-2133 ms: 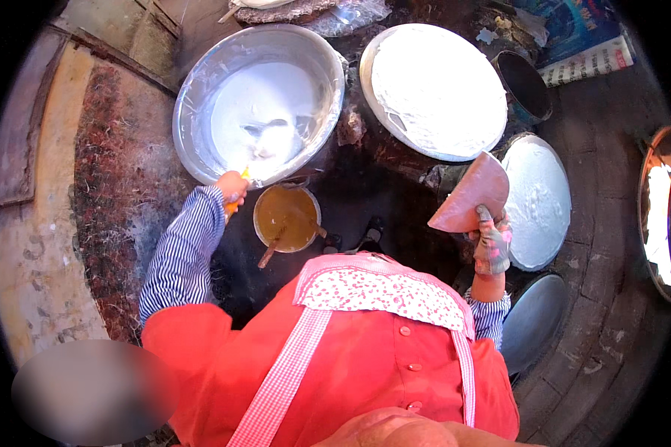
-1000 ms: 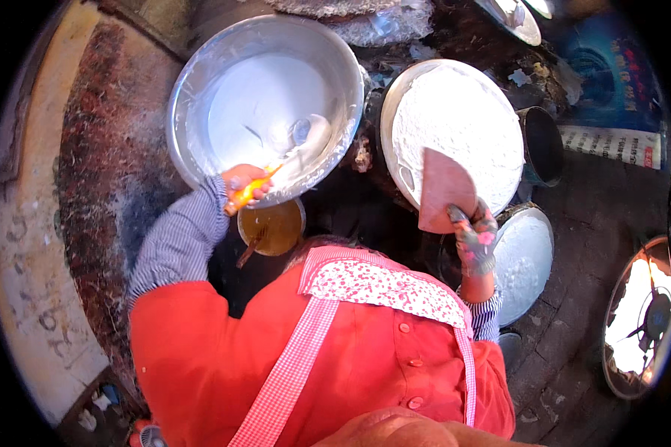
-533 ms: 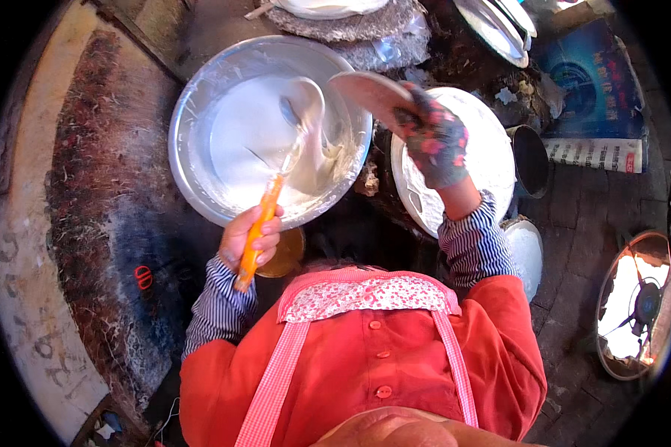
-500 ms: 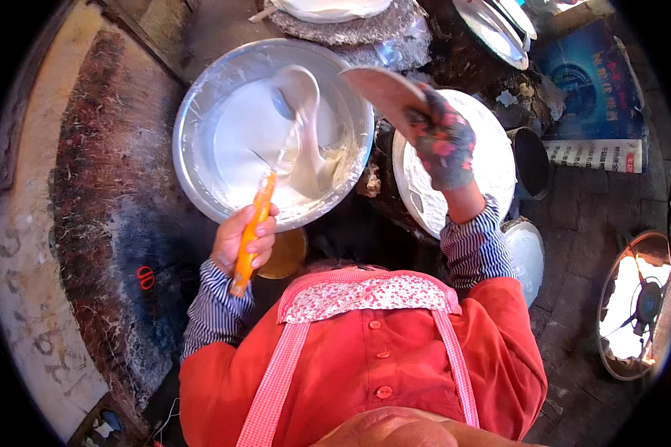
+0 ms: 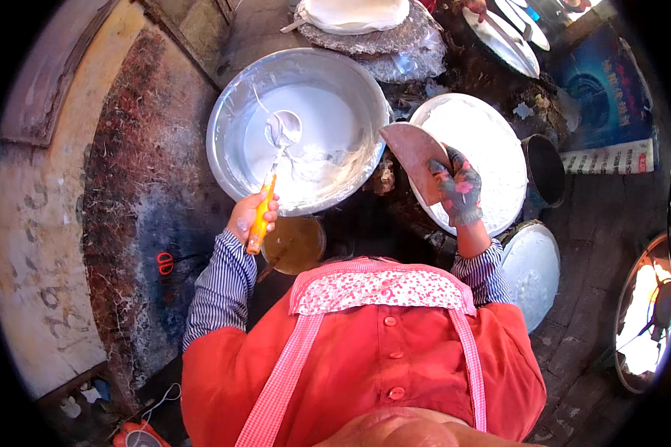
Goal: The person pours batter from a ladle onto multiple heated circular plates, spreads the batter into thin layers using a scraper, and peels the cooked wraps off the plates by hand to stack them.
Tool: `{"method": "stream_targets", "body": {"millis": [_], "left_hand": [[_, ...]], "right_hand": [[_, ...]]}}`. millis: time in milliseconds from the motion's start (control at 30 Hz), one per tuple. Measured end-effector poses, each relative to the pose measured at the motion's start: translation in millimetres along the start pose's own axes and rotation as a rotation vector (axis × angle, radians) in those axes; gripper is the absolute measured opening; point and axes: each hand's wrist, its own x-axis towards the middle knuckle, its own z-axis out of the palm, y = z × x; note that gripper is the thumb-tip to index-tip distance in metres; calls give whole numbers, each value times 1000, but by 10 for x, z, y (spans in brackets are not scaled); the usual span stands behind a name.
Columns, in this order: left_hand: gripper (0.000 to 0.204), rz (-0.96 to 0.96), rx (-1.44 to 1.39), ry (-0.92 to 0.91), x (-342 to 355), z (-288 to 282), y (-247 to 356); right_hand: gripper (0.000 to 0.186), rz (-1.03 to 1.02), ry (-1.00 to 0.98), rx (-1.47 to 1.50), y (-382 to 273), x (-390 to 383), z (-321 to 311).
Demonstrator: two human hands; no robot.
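My left hand (image 5: 247, 217) is closed around the orange handle of a ladle (image 5: 284, 128). The ladle's round bowl is over the left part of a wide metal basin (image 5: 218, 138) holding white batter (image 5: 306, 104), and white streaks cling to its neck. In my gloved right hand (image 5: 461, 191) is a half-moon scraper (image 5: 416, 155), its curved edge toward the basin. That hand is above the near left rim of a round griddle (image 5: 497, 138) coated with a white layer. Part of the coated surface is hidden by the scraper and the glove.
A stack of pale round sheets (image 5: 354, 13) rests on a rough round base behind the basin. A dark pot (image 5: 542, 170) stands right of the griddle, and a white-coated disc (image 5: 531, 272) lies below. A yellowish bowl (image 5: 294, 242) sits under the basin's near edge.
The ladle's bowl has shifted left in the basin, with its handle still in my left hand. My right hand has brought the scraper lower and nearer to me. The whole view has shifted slightly.
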Motion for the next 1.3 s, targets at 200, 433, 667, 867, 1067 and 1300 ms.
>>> {"method": "stream_targets", "body": {"millis": [200,433,667,867,1067,1300], "left_hand": [[33,249,77,-112,-552,407,289],[32,99,71,-93,72,-90,97],[31,5,138,-131,387,115,261],[34,100,616,-156,-296,1086,299],[39,-104,854,-595,-363,2379,-600],[40,-584,1161,-1256,-644,3934,-2701]], "right_hand": [[38,36,12,-94,71,-160,-96],[39,72,131,-155,57,-351,-249],[33,261,367,122,263,-947,-650],[37,600,468,64,184,-1826,-1259],[31,637,848,-29,615,-3568,-1700],[35,659,1639,113,51,-5946,-1783]]}}
